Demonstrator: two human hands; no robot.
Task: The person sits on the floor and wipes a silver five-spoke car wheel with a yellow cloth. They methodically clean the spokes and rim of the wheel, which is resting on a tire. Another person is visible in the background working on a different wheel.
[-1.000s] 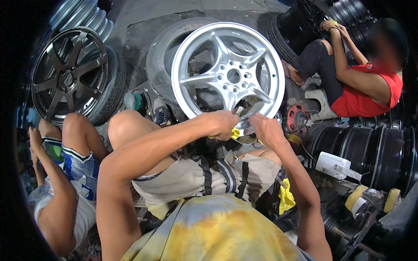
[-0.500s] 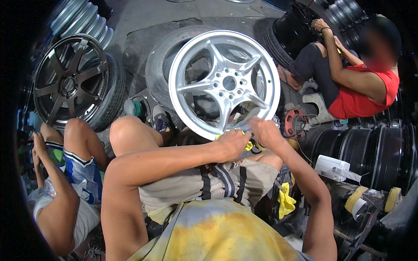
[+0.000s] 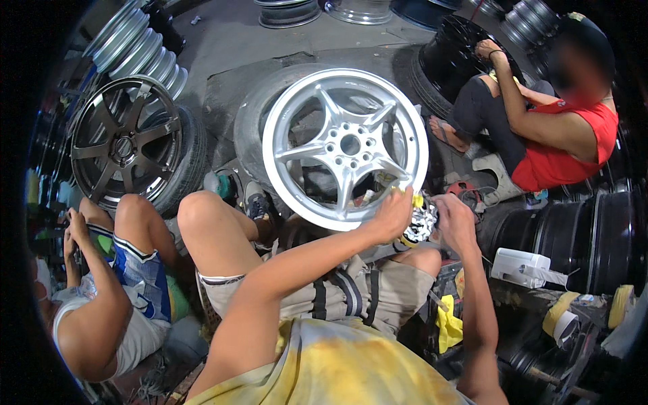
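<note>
A silver multi-spoke wheel rim (image 3: 349,144) lies tilted in front of my knees, on top of a worn tyre (image 3: 251,125). At the rim's lower right edge my left hand (image 3: 393,216) is closed, with a bit of yellow material (image 3: 418,200) showing at its fingers; whether that is cloth or tape I cannot make out. To its right, apart from the wheel, my right hand (image 3: 457,221) is raised with bent fingers, slightly blurred. What it holds, if anything, is hidden. Between both hands sits a black-and-white mottled thing (image 3: 423,223), partly covered.
A dark bronze wheel (image 3: 123,150) leans on a tyre at left, beside a seated person (image 3: 101,324). Another person in red (image 3: 567,145) works at a black rim (image 3: 452,57). At right are black rims (image 3: 560,226), a white device (image 3: 518,266), yellow cloth (image 3: 449,325) and tape rolls (image 3: 561,320).
My hands have parted: the right moved right, away from the wheel, and the left moved to the right along the rim's lower edge. The mottled thing now shows between them. The view has shifted too.
</note>
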